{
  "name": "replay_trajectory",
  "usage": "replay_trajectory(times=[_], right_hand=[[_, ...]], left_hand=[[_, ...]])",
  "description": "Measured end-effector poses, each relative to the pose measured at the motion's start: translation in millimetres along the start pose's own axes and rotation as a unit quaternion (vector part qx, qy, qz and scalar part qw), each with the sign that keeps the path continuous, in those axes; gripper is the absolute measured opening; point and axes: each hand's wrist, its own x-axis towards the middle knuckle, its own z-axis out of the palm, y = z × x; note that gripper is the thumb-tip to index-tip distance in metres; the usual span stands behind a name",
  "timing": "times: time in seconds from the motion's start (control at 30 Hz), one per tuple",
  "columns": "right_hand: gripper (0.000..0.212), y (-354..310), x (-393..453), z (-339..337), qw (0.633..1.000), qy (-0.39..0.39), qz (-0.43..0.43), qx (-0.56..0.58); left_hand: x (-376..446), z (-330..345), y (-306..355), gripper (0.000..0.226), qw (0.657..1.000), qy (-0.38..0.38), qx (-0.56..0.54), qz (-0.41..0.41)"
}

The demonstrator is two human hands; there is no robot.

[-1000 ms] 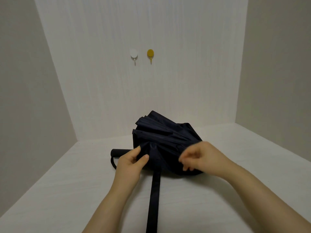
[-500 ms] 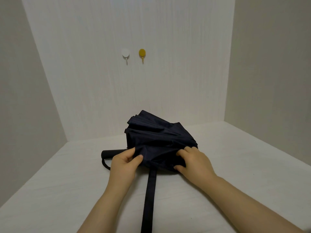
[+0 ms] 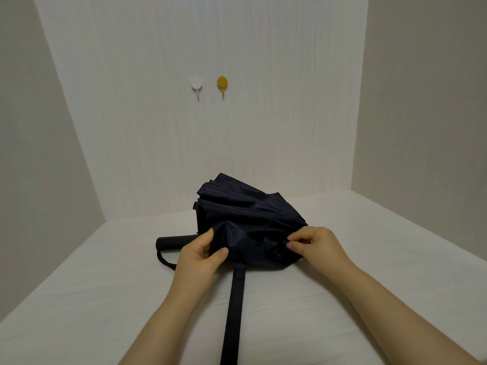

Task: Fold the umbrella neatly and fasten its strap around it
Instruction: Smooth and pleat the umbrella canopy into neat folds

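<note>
Navy umbrella (image 3: 245, 214), crumpled and bunched, strap (image 3: 234, 312) loose.

head cam | forward-down, close over table (image 3: 79, 299) | single view

The dark navy folding umbrella (image 3: 245, 219) is matt woven cloth with a faint sheen; its black cylindrical handle (image 3: 172, 242) looks matt. The white table (image 3: 79, 299) shows fine wood-like grain.

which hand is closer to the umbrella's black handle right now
Left. The left hand grips the canopy right beside the black handle. The right hand pinches the fabric on the umbrella's far side, well away from it.
</note>
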Motion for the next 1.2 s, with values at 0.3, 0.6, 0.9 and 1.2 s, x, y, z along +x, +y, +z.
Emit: replay_trajectory(times=[0.3, 0.6, 0.9, 1.2], right_hand=[[0.015, -10.6, -1.1, -31.2, 0.998, -0.029, 0.035, 0.046], [0.018, -12.1, -0.6, -47.0, 0.998, -0.021, 0.056, 0.032], [0.052, -10.2, -3.4, -41.8, 0.984, -0.118, 0.132, -0.029], [0.032, -12.5, -2.2, -33.3, 0.965, -0.166, 0.2, 0.032]], left_hand=[[3.1, -1.4, -7.3, 0.052, 0.999, -0.016, 0.021, -0.02], [4.1, -2.8, -12.4, 0.055, 0.999, -0.014, 0.025, -0.035], [5.2, -3.6, -16.9, 0.058, 0.999, -0.023, 0.024, -0.038], [4.7, -2.2, -15.2, 0.058, 0.999, -0.025, 0.012, -0.038]])
